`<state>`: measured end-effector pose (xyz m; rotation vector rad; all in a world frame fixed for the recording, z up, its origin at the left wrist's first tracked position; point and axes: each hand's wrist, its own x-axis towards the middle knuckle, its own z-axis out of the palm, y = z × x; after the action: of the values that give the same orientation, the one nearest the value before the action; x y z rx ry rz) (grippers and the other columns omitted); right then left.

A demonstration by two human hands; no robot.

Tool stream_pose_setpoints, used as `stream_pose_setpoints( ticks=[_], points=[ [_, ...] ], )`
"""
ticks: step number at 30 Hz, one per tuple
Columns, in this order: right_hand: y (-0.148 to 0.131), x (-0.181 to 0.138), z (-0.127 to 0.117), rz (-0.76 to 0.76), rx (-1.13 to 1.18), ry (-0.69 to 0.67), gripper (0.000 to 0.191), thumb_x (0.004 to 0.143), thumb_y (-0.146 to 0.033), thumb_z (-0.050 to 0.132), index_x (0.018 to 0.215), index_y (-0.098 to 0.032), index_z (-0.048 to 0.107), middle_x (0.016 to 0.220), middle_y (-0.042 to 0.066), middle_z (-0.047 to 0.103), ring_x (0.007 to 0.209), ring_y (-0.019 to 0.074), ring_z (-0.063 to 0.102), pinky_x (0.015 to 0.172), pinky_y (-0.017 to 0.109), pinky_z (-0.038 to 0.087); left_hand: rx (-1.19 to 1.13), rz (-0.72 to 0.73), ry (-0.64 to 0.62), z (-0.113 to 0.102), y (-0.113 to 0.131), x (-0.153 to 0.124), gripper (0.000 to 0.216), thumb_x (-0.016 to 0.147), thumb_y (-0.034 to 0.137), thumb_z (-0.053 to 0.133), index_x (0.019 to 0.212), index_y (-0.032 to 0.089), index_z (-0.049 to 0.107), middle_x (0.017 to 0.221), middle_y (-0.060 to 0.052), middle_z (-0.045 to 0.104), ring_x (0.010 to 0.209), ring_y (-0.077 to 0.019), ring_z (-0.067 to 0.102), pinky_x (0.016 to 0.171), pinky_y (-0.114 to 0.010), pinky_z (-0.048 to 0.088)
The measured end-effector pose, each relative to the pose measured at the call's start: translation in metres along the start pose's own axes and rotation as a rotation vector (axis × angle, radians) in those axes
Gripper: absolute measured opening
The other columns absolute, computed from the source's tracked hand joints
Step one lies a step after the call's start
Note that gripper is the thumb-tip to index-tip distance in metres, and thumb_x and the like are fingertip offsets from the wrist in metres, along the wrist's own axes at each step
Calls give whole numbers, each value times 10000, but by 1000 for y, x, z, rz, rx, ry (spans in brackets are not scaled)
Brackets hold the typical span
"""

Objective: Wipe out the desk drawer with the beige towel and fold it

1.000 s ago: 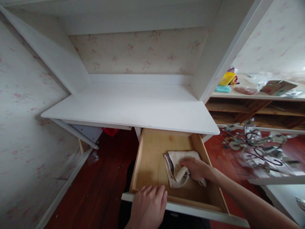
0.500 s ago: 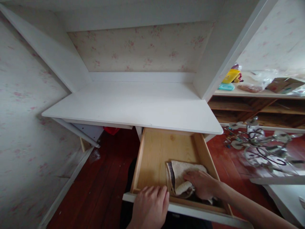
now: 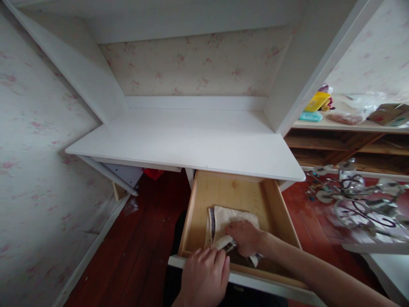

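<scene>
A wooden drawer (image 3: 220,192) with a white front is pulled out from under the white desk (image 3: 179,136). Inside it lies a folded beige cloth (image 3: 234,214) with a dark edge stripe, toward the front middle. My right hand (image 3: 247,238) is closed on the cloth and presses it against the drawer bottom; its fingertips are partly hidden in the folds. At the drawer's front panel, my left hand (image 3: 204,273) grips the top edge, its fingers bent over the rim.
Right of the desk, a chandelier (image 3: 361,200) with curled metal arms lies on the red wooden floor (image 3: 128,251). Behind it stands a low shelf (image 3: 338,123) bearing a yellow item (image 3: 318,101), plastic bags and a cardboard box (image 3: 390,114). Floral-papered wall (image 3: 38,140) borders the left side.
My right hand has slid the cloth leftward along the drawer bottom, away from the right side. My left hand stays on the drawer front. The view has shifted slightly.
</scene>
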<state>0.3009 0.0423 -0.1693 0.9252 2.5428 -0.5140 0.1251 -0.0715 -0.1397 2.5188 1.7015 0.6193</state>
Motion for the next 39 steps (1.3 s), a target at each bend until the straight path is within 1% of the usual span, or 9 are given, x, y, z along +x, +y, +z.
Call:
stream_pose_setpoints(
  ticks=[4, 8, 10, 13, 19, 24, 29, 34, 39],
  points=[
    [-32, 32, -15, -73, -46, 9, 512, 616, -238, 761, 1102, -108, 665, 994, 164, 719, 859, 353, 702, 689, 429, 574, 16, 34, 136, 4, -1, -1, 239, 911, 197, 451, 686, 226, 529, 633, -2, 579, 630, -184, 567, 612, -329, 358],
    [-60, 60, -17, -112, -51, 7, 262, 795, -143, 614, 1038, -91, 697, 936, 175, 733, 813, 347, 721, 623, 434, 584, 48, 80, 228, 7, -2, 1, 207, 875, 166, 479, 683, 225, 528, 619, 1, 557, 596, -183, 537, 586, -353, 329],
    [-67, 70, -15, -103, -50, 54, 272, 873, -105, 487, 1041, -99, 701, 951, 177, 730, 827, 338, 724, 618, 431, 584, 64, 109, 270, 8, -4, 2, 195, 858, 152, 495, 679, 225, 521, 609, 7, 545, 580, -178, 525, 568, -359, 313],
    [-68, 82, -13, -76, -58, 145, 288, 839, -210, 582, 1089, -96, 668, 963, 176, 714, 812, 325, 715, 631, 417, 581, 84, 124, 313, 10, -6, 5, 195, 839, 156, 510, 657, 224, 499, 595, 12, 533, 565, -175, 514, 548, -364, 294],
    [-43, 103, -31, 150, -114, 340, 508, 716, -265, 696, 1196, -131, 599, 1209, 194, 603, 908, 308, 649, 677, 413, 558, 100, 124, 338, 12, -7, 6, 193, 799, 162, 541, 634, 228, 464, 550, 19, 510, 539, -168, 502, 541, -357, 280],
    [-7, 125, -42, 226, -119, 450, 506, 830, -212, 589, 1333, -166, 549, 1470, 186, 441, 1222, 353, 490, 988, 576, 408, 87, 125, 327, 19, -9, 3, 175, 787, 165, 561, 654, 230, 467, 564, 19, 523, 546, -169, 507, 543, -356, 284],
    [8, 144, -39, 321, 6, 311, 568, 937, -146, 393, 1488, -279, 412, 1627, 81, 234, 1467, 403, 123, 1007, 823, 142, 95, 124, 286, 22, -10, 0, 154, 800, 169, 563, 684, 231, 483, 586, 18, 540, 574, -173, 526, 561, -353, 312],
    [10, 135, -36, 366, 84, 233, 639, 949, -76, 293, 1514, -368, 355, 1642, 34, 187, 1479, 396, 111, 962, 853, 182, 93, 104, 274, 22, -9, -1, 185, 834, 166, 533, 669, 233, 483, 586, 14, 536, 581, -184, 523, 568, -358, 319],
    [41, 76, -21, 450, 25, 169, 724, 907, -12, 318, 1541, -362, 302, 1649, 48, 139, 1475, 408, 127, 963, 831, 241, 102, 120, 225, 17, -8, -1, 195, 866, 191, 542, 685, 239, 487, 596, 14, 543, 596, -192, 528, 583, -358, 332]
  ],
)
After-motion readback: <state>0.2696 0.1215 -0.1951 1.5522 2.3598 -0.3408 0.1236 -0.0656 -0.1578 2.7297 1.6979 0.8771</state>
